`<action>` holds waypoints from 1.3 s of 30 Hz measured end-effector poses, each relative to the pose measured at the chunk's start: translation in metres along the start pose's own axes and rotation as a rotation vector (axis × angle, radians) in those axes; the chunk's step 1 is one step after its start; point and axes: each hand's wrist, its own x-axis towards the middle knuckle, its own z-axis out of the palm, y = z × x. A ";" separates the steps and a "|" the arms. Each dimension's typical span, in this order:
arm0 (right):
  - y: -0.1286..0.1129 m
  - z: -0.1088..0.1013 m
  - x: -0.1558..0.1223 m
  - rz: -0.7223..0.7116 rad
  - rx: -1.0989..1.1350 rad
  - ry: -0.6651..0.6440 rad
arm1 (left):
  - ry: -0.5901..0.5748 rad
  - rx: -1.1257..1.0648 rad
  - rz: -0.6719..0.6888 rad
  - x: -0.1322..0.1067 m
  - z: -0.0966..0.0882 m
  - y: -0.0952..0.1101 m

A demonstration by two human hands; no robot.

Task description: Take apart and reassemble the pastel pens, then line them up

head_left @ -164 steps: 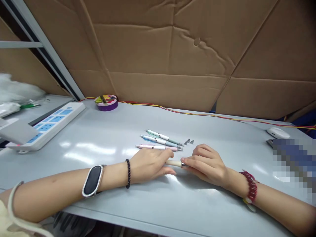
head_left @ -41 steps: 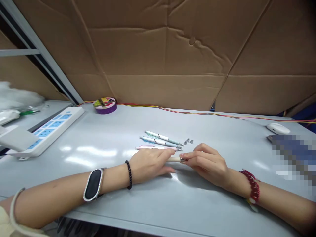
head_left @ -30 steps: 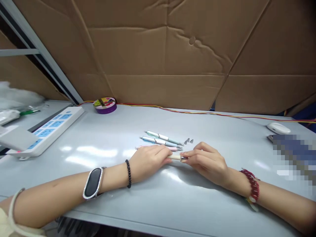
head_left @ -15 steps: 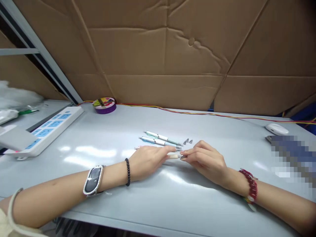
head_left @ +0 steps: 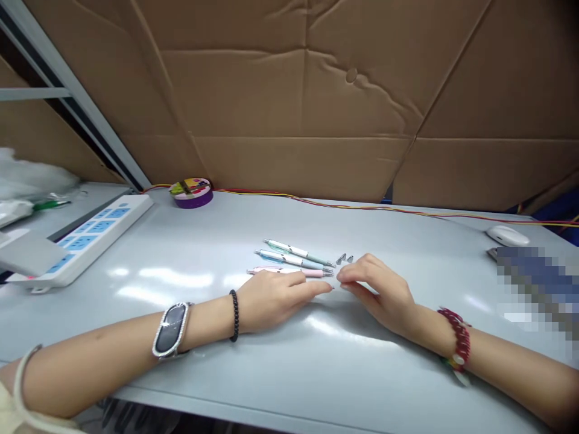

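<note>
My left hand [head_left: 275,293] lies on the grey table [head_left: 289,361], fingers closed over a cream pen that is almost wholly hidden; only a thin point [head_left: 332,288] pokes out past the fingertips. My right hand [head_left: 377,288] sits just to the right, thumb and fingers pinched together near that point, and what they pinch is too small to make out. Just behind the hands lie a pink pen [head_left: 312,272], a blue pen [head_left: 289,260] and a green pen [head_left: 298,251], side by side. Two small metal tip cones [head_left: 344,259] rest beside them.
A white and blue power strip [head_left: 85,238] lies at the left, a purple tape roll [head_left: 192,191] at the back. A red-yellow cable [head_left: 384,209] runs along the cardboard wall [head_left: 316,90]. A white mouse [head_left: 507,235] sits far right beside a blurred patch.
The hands have drawn slightly apart: my right fingers left the pen's metal end and moved up and right. The cream barrel that showed between the hands is now covered by my left fingers.
</note>
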 end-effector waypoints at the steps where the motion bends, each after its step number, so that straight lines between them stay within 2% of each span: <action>1: 0.000 0.000 0.000 0.026 -0.017 -0.012 | 0.000 0.001 0.004 0.000 0.000 0.000; 5: 0.001 0.003 0.002 0.187 -0.090 -0.123 | 0.018 -0.044 0.022 0.001 0.000 0.000; 9: 0.002 0.006 0.002 0.307 -0.112 -0.198 | 0.032 -0.087 -0.021 0.002 0.000 0.001; 14: 0.006 0.007 0.001 0.279 -0.087 -0.229 | 0.100 -0.071 -0.014 0.005 0.001 0.001; 23: 0.006 0.008 0.001 0.243 -0.093 -0.243 | 0.078 -0.033 0.002 0.005 0.004 -0.002; 30: 0.000 0.005 0.005 0.333 -0.236 -0.272 | 0.060 -0.025 -0.015 0.005 0.005 -0.003; 39: -0.003 0.004 0.008 0.439 -0.297 -0.323 | 0.049 -0.031 -0.051 0.005 0.008 -0.004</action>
